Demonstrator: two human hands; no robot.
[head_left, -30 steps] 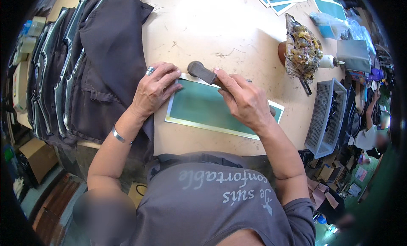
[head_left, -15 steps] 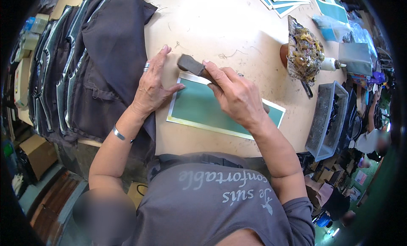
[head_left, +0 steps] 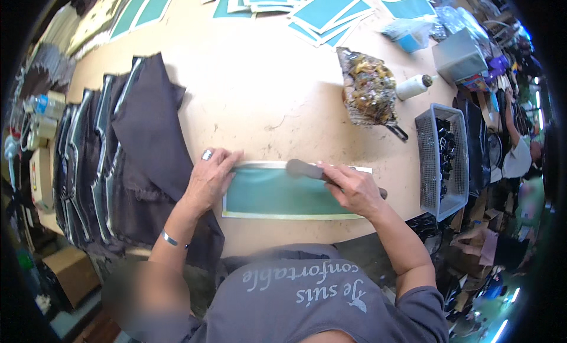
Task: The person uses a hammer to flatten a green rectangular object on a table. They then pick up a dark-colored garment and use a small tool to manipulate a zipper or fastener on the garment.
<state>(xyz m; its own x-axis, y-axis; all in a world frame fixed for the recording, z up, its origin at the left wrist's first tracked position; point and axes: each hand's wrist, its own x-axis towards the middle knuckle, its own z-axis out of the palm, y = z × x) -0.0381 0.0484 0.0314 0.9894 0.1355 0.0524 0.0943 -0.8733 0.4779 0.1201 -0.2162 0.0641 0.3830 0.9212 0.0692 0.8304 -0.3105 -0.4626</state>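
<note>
A: Start with the head view. What are the hands doing?

B: The right hand (head_left: 354,189) is wrapped round the handle of a hammer (head_left: 306,169), its head pointing left and the butt of its handle showing past the palm. The left hand (head_left: 208,180) grips nothing I can see: its fingers are stretched out side by side, with a slim gap to the thumb.

A: Where's the workpiece?

B: A rectangular green panel (head_left: 269,192) with a white border lies flat on the pale tabletop (head_left: 254,101), right in front of the person. The left hand is at its far left corner; the right is over its right part.

A: Is the hammer touching it?

B: Can't tell. The head is blurred, over the far border.

A: What's around them?

B: On the left, dark fabric pieces (head_left: 150,127) with pale edges, layered and close to the left hand. Farther off, more green sheets (head_left: 325,12) overlap. To the right there's a brown, crusted lump (head_left: 373,86), a white bottle (head_left: 413,87) just beside it, and a grey mesh basket (head_left: 426,160) holding small black pieces (head_left: 446,151).

A: Anything on the left arm?

B: A silvery ring (head_left: 207,155) on a finger and a metal bracelet (head_left: 168,238) at the wrist.
</note>
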